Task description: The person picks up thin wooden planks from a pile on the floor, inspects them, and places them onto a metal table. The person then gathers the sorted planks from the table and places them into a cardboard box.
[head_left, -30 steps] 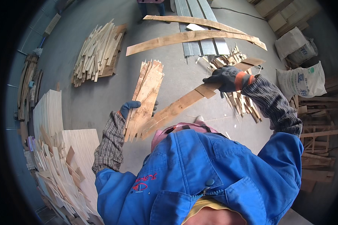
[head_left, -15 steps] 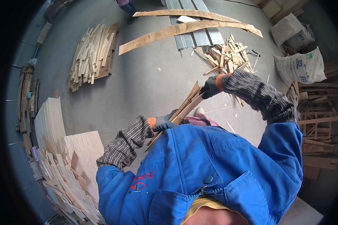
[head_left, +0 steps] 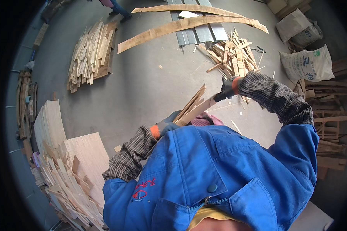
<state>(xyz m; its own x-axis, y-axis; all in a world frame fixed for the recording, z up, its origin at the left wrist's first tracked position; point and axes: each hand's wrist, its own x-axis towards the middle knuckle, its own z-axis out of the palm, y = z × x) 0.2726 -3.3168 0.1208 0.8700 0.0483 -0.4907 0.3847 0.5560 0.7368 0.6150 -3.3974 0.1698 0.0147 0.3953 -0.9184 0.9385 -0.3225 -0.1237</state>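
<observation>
In front of my chest, my gloved left hand (head_left: 167, 126) is closed round a bundle of thin wooden strips (head_left: 192, 99). The strips slant up to the right, and their lower ends are hidden behind my jacket and forearm. My right hand (head_left: 229, 87), in a dark glove with an orange cuff, pinches the upper end of one flat wooden strip (head_left: 199, 109). That strip stands apart from the others at its top, while its lower part stays by my left hand.
Beyond my right hand lies a heap of wood offcuts (head_left: 237, 54). Two long curved boards (head_left: 189, 27) rest across grey metal panels (head_left: 204, 34). More strips fill a stack (head_left: 90, 54) at far left and a pile (head_left: 71, 184) nearby. White sacks (head_left: 307, 64) stand right. A person's legs (head_left: 120, 9) show at the top.
My right hand has moved right, drawing the top of one strip away from the bundle. My left hand keeps its hold. The person at the top has shifted left in view.
</observation>
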